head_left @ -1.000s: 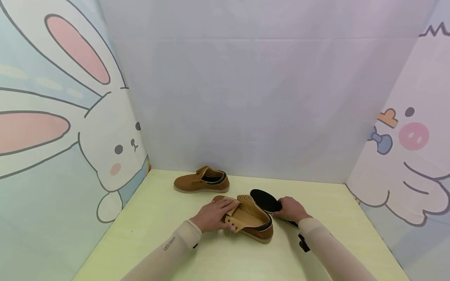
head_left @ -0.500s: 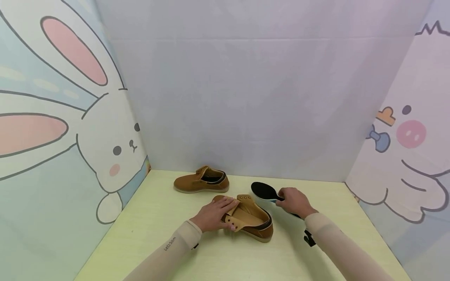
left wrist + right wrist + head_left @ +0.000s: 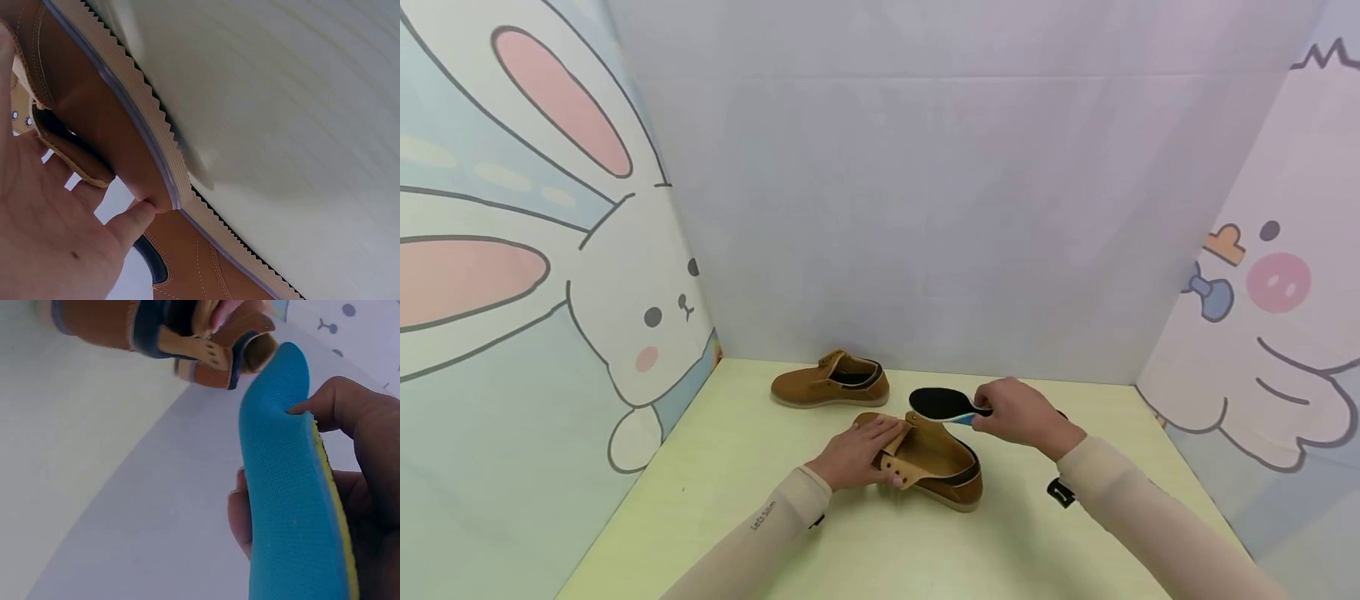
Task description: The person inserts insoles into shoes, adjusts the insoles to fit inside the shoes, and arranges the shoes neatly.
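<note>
In the head view, a brown lace-up shoe [image 3: 958, 493] without laces lies on the table, its tan eyelet flaps spread and its opening facing up. My left hand [image 3: 852, 455] holds it by the front, fingers over the toe and tongue, thumb by the near eyelet flap. In the left wrist view, a fingertip presses the shoe's side [image 3: 94, 106] just above the sole. My right hand [image 3: 1021, 411] pinches an insole [image 3: 938, 404], black face up, over the shoe's far side. From below, the right wrist view shows the insole's blue face [image 3: 284, 481] and yellow edge.
A matching brown shoe [image 3: 820, 388] stands farther back, toe to the left, with a dark lining inside. A grey back wall [image 3: 925, 208] and cartoon-printed side walls enclose the pale yellow table [image 3: 715, 508].
My right hand has lifted the insole higher, and its front end has swung left to above the shoe's far flap. My left hand and both shoes have stayed in place.
</note>
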Tool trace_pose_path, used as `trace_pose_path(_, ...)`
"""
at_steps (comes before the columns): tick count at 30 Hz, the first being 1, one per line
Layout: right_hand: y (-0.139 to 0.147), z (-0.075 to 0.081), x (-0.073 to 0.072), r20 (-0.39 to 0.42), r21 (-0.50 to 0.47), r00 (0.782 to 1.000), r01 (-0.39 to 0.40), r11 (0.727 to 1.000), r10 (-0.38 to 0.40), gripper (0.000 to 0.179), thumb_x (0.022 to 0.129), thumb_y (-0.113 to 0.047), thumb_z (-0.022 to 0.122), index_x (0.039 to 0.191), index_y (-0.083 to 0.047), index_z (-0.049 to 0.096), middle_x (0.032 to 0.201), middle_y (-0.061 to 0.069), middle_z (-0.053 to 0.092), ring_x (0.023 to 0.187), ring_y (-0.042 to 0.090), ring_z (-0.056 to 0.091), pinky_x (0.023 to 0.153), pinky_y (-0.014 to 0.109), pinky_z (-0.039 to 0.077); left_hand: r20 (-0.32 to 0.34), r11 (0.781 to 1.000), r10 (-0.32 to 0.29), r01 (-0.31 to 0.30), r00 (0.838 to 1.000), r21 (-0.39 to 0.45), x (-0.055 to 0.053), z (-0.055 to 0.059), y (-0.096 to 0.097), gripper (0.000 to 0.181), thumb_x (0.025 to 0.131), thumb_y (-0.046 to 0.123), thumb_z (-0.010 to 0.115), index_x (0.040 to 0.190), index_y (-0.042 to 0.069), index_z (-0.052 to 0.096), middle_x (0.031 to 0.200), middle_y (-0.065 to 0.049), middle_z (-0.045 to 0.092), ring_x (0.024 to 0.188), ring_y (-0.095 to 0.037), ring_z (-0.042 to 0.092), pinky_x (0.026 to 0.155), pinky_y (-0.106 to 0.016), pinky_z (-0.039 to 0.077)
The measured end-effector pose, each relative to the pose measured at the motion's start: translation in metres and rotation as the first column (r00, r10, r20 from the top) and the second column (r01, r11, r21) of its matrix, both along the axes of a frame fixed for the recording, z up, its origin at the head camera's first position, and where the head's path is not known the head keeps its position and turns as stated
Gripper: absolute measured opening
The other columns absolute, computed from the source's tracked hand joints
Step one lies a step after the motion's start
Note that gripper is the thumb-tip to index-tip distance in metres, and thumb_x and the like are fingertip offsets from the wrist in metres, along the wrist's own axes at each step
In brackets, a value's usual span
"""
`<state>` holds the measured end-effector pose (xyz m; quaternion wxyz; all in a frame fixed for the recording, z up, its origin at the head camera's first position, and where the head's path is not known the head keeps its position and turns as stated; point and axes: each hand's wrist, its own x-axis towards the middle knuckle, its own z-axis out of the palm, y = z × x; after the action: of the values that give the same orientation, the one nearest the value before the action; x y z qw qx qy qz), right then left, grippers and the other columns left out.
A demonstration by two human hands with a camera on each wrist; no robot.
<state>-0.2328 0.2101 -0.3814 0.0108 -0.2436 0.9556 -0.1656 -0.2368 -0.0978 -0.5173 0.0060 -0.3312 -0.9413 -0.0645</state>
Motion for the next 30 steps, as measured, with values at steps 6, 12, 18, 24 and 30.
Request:
trace_pose_path(6,-0.017,0.016,0.016,0.056,0.115,0.998,-0.033,0.993,0.027,0.043,0.082,-0.015,0.074,0.057,-0.02,0.04,0.057,-0.009,0.021,0.052,0.009,0.018,0.05,0.027,0.019,0.014,1.0,0.005,-0.006,1.0,0.008,0.002,0.002,-0.001,0.096,0.087,0.075,0.056,0.163,0.024,0.027,0.164,0.003,0.031,0.151,-0.021,0.026,0.115,-0.053,0.034)
trace_pose_path(12,-0.033,0.017,0.027,0.053,0.233,0.999,-0.022,0.972,0.01,0.047,0.079,-0.016,0.082,0.054,-0.017,0.043,0.051,-0.009,0.025,0.048,0.008,0.022,0.046,0.026,0.022,0.022,1.0,0.006,-0.006,1.0,0.009,0.004,0.006,0.0,0.095,0.088,0.073,0.058,0.163,0.023,0.027,0.164,0.001,0.031,0.151,-0.022,0.026,0.115,-0.054,0.034)
trace_pose_path(18,-0.048,0.011,0.029,0.031,0.288,0.999,-0.025,0.957,0.017,0.037,0.077,-0.011,0.081,0.061,-0.014,0.048,0.057,-0.003,0.039,0.051,0.012,0.033,0.048,0.03,0.031,0.027,1.0,0.004,-0.004,1.0,0.021,0.005,0.009,0.001,0.095,0.088,0.072,0.059,0.162,0.022,0.028,0.164,0.0,0.032,0.151,-0.022,0.027,0.114,-0.055,0.034)
trace_pose_path(24,-0.06,0.002,0.025,0.01,0.298,0.999,-0.032,0.954,0.03,0.029,0.077,-0.013,0.085,0.073,-0.01,0.056,0.066,0.001,0.05,0.057,0.016,0.048,0.053,0.036,0.047,0.02,1.0,0.006,-0.006,1.0,0.008,0.004,0.007,0.001,0.095,0.087,0.072,0.059,0.162,0.023,0.029,0.164,0.002,0.032,0.151,-0.022,0.027,0.114,-0.054,0.035)
trace_pose_path(30,-0.065,-0.005,0.024,0.029,0.277,0.999,-0.042,0.96,0.035,0.029,0.077,-0.015,0.088,0.078,-0.008,0.06,0.069,0.001,0.051,0.057,0.017,0.051,0.055,0.037,0.05,0.016,1.0,0.015,-0.015,1.0,-0.005,0.002,0.005,0.001,0.095,0.087,0.073,0.059,0.162,0.024,0.029,0.164,0.003,0.031,0.151,-0.021,0.026,0.115,-0.052,0.034)
